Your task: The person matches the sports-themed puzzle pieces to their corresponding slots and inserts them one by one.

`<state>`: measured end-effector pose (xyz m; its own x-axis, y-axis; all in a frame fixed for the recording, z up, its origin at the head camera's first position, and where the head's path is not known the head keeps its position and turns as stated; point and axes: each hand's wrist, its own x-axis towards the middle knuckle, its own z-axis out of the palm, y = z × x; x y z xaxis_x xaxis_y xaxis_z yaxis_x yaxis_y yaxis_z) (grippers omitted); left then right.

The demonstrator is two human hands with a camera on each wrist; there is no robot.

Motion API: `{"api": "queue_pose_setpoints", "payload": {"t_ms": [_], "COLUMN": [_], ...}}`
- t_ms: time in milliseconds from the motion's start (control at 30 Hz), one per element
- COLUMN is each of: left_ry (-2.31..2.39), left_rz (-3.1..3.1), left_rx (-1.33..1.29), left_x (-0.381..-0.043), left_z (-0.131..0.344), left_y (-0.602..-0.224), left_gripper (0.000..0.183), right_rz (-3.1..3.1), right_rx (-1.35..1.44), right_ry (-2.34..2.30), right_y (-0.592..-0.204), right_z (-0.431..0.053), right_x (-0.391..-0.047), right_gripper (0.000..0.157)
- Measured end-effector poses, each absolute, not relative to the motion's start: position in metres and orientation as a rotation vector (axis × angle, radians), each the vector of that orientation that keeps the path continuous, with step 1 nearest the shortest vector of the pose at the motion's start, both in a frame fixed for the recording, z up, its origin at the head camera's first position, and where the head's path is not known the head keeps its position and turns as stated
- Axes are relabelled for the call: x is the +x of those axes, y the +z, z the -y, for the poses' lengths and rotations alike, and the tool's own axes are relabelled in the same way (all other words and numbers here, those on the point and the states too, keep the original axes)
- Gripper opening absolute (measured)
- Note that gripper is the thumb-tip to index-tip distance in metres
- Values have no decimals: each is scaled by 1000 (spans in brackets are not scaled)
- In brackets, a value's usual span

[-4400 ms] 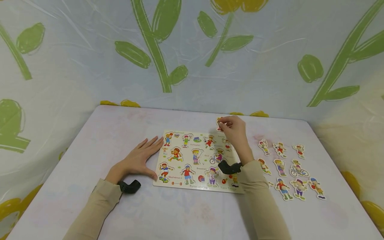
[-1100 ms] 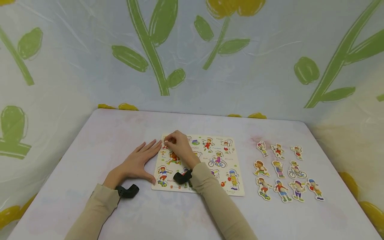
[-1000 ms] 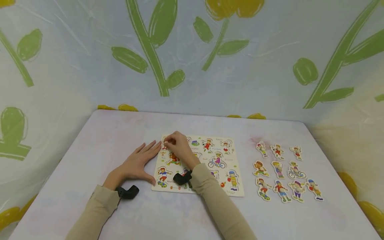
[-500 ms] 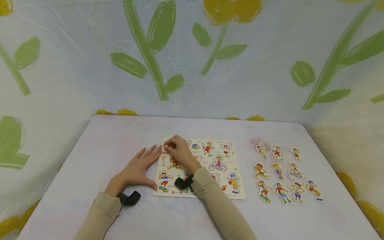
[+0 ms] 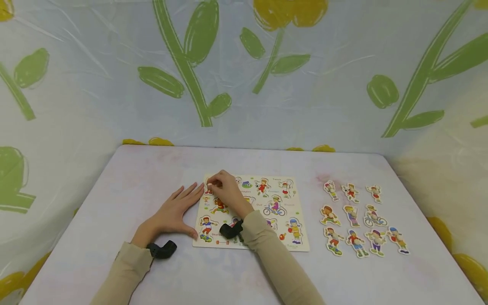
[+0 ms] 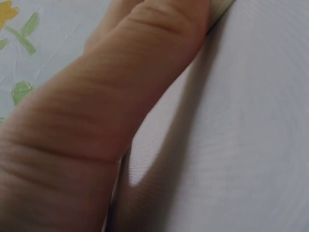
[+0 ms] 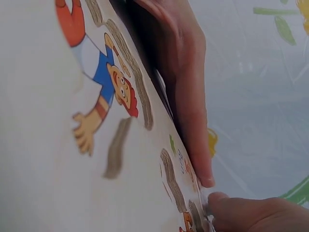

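Observation:
A flat wooden puzzle board with printed sports figures in cut recesses lies on the table. My right hand pinches a puzzle piece at the board's back left recess. The fingers hide most of the piece, and I cannot tell whether it sits fully down. My left hand lies with fingers spread beside the board, its thumb and fingertips at the left edge. The right wrist view shows the right fingertips close to the left fingers. In the left wrist view the thumb fills much of the picture.
Several loose figure pieces with knobs lie in three rows right of the board, among them a cyclist piece and a runner piece. The pale table ends at a flower-patterned sheet behind and at both sides.
My right hand has carried the piece from behind the board's right part to its back left recess. Over the last second it stays there. The left hand keeps its place.

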<state>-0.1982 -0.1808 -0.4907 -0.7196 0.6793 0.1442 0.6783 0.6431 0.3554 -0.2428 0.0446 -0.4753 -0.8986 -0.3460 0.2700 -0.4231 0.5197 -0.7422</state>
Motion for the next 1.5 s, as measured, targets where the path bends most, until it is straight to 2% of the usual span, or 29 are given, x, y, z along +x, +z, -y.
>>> {"api": "queue_pose_setpoints", "payload": {"t_ms": [433,733,1500], "left_ry": [638,645,622], "left_rz": [-2862,-2849,-2847], "left_rx": [1232,1188,1185], "left_x": [-199,-199,-196], "left_z": [183,182,180], "left_y": [-494,-492,-489], "left_gripper": [136,137,137], "right_rz": [2873,2780,2583], "right_rx": [756,696,433], "right_ry": [1297,1324,1303], "right_y": [-429,-411,-415], "right_z": [-59,-90,-180], "right_x": [-236,-232,-223], "right_gripper": [36,34,26]}}
